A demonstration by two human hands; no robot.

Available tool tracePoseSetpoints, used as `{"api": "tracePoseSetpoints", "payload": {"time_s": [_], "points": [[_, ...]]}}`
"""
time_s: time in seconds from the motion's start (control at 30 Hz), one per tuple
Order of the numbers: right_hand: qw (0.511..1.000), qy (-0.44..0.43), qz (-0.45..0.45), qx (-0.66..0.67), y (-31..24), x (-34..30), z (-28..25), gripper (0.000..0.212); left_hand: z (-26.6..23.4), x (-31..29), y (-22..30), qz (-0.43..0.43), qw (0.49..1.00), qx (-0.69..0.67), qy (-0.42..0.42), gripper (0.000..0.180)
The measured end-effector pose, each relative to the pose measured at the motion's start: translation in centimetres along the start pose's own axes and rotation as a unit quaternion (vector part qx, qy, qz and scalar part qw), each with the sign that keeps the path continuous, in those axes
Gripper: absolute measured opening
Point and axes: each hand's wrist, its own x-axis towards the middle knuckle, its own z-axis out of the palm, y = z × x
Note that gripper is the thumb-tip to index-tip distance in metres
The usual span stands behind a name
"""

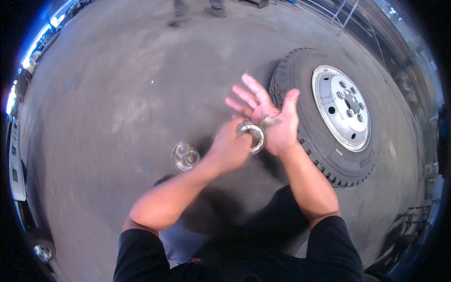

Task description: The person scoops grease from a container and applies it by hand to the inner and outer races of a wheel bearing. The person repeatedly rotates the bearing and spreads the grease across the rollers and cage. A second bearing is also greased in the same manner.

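My left hand (230, 146) is closed around a round, shiny, rim-edged piece (262, 140), ring-like or cup-like, tilted toward my other palm. Motion blurs it, so its exact kind does not show. Just beyond it, my right hand (280, 123) is turned palm up with the fingers spread. A small pale, blurred lump (268, 121) shows at that palm; whether it rests there I cannot tell. On the floor left of my left forearm is a round, clear-looking dish-like thing (179, 155) with smaller round shapes in it.
A large truck tyre (300, 80) on a silver wheel rim (324, 89) with several nuts lies close on the right. At the top, a person's legs (217, 6) stand on the grey concrete floor (117, 84). Metal framing (345, 19) is at the far right; part of a vehicle (17, 164) edges the left.
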Motion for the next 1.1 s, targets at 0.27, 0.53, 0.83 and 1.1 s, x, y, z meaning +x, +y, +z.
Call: {"api": "tracePoseSetpoints", "payload": {"time_s": [0.27, 0.53, 0.83, 1.1], "points": [[0.991, 0.023, 0.086, -0.104, 4.2, -0.3, -3.2, 0.110, -0.3, -1.0, 3.2, -0.100, 0.986, -0.131, -0.019, 0.035], [0.973, 0.169, -0.088, -0.132, 3.3, 0.2, 0.0, 0.095, -0.1, -0.4, 0.0, 0.115, 0.979, 0.166, 0.032, 0.038], [0.966, 0.244, 0.061, -0.056, 2.4, 0.7, -0.9, 0.094, -0.5, -0.2, 0.4, 0.121, 0.975, 0.183, -0.012, 0.033], [0.993, 0.032, -0.086, -0.070, 2.5, 0.1, -1.4, 0.111, 0.6, 1.0, -1.5, 0.105, 0.983, 0.124, 0.090, 0.024]]}}
